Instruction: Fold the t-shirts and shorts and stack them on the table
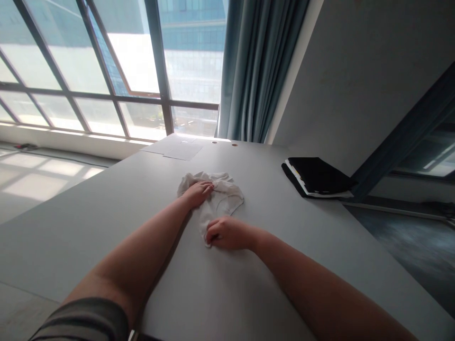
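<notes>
A crumpled white cloth (232, 195), possibly a garment, lies in a loose heap on the white table (266, 284). My left hand (199, 193) rests on the upper left part of the heap, its fingers stretched out over the folds. Closer to me, my right hand (230, 233) has its fingers closed on the near end of the same cloth. That end reaches toward me as a narrow strip. Part of the cloth is hidden under both hands.
Black folders with papers (316, 175) are stacked near the table's right edge. Flat white sheets (183, 149) lie at the far end, beside two small round holes. Beyond stand large windows (194, 61) and a blue-grey curtain (256, 71).
</notes>
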`<state>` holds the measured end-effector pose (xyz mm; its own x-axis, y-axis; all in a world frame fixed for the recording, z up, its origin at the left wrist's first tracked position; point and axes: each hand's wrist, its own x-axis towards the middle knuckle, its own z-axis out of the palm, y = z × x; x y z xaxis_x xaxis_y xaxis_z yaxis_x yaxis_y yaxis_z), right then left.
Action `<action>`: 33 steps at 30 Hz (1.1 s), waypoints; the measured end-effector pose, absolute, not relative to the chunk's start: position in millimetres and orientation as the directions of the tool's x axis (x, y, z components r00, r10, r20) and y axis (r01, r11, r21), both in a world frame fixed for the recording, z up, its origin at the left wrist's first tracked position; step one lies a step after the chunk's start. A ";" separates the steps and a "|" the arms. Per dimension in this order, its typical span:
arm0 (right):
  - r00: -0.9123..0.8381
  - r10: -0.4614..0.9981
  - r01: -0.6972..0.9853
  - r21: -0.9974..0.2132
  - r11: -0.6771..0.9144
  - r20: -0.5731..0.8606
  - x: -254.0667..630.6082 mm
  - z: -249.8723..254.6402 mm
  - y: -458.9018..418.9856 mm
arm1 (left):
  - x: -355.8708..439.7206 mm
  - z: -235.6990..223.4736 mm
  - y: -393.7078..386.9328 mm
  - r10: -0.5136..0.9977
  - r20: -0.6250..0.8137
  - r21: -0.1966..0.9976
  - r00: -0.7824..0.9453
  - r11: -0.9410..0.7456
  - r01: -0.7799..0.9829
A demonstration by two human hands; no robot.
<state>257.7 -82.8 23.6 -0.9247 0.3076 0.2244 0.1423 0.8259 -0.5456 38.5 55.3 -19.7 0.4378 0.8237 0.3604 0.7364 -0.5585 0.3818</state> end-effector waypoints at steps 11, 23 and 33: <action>-0.598 0.589 0.286 -0.542 0.790 0.543 266.5 10.1 -63.2 | 37.3 -26.0 57.3 0.782 0.353 0.307 0.514 -0.616 0.726; -0.392 0.755 0.670 -0.400 0.626 0.526 322.8 -9.2 -7.3 | 61.0 -17.6 36.4 0.588 0.314 0.308 0.746 -0.806 0.506; 0.108 0.900 0.803 -0.571 0.171 0.422 369.6 -4.8 21.3 | 73.5 -0.3 17.1 0.629 0.349 0.197 0.694 -0.774 0.602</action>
